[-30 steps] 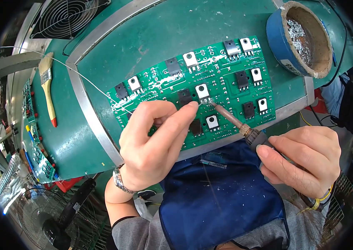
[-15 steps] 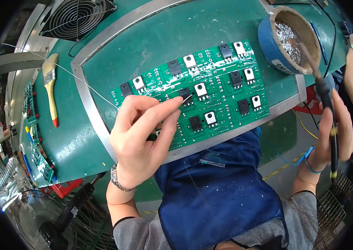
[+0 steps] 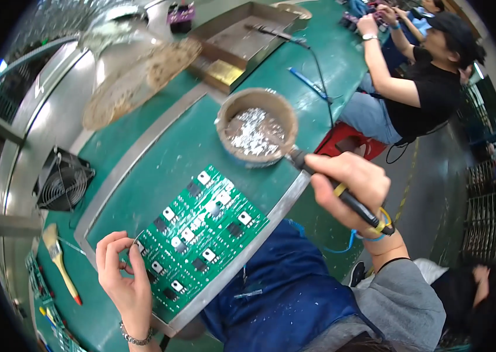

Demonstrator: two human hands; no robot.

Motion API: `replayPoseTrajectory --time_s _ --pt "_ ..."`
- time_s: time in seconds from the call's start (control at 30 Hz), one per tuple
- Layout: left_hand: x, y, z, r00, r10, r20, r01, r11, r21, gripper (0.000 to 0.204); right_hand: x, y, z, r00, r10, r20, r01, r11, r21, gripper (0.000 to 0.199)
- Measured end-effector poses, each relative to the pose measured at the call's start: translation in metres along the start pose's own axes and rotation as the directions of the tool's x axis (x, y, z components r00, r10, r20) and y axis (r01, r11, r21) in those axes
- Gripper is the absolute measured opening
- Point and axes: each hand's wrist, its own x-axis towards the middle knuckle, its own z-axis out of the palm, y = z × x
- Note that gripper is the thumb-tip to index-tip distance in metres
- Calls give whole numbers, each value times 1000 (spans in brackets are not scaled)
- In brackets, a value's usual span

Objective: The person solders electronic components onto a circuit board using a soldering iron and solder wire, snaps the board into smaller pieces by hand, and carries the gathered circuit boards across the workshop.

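My right hand [image 3: 356, 182] grips a soldering iron [image 3: 350, 202] with a black handle and yellow bands. Its front end reaches over the near rim of a round pot [image 3: 289, 114], which contains silvery bits of metal. At the board's left end, my left hand [image 3: 122, 281] is closed in a pinch on a thin solder wire [image 3: 136, 239]. Beside those fingers lies a green circuit board [image 3: 210, 232], with several black and white-faced transistors on it. Whether the iron's tip touches the metal bits, I cannot tell.
A metal-edged frame [image 3: 125, 170] borders the work area. To the left are a brush [image 3: 60, 264] and a black fan [image 3: 66, 182]. Beyond the pot stand a metal tray [image 3: 248, 29] and a blue pen-like tool [image 3: 309, 83]. A co-worker [image 3: 406, 88] sits at the far right.
The view has swung toward the right, showing the co-worker and tray. My left hand has gone from over the board's middle to its left end. The iron's front end remains at the pot.
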Motion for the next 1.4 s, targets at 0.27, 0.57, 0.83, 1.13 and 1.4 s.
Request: replayPoseTrajectory --time_s 0.27,0.57,0.83,1.13,1.4 --pt "14 -12 28 991 -50 124 59 996 -69 5 0 -1 4 997 -63 -33 65 996 56 32" --pt "9 -7 27 984 -90 152 105 990 -96 5 -5 7 4 996 71 51 -64 990 -127 24" --pt "8 -9 16 994 108 15 -108 994 -32 17 4 -3 7 994 86 63 -71 976 -208 24" --pt "1 -9 20 998 7 60 7 976 -218 21 30 -12 20 959 -194 205 159 972 174 29" --pt "-6 -11 11 999 -17 52 21 996 -84 21 54 -22 62 755 -482 443 208 818 536 29"
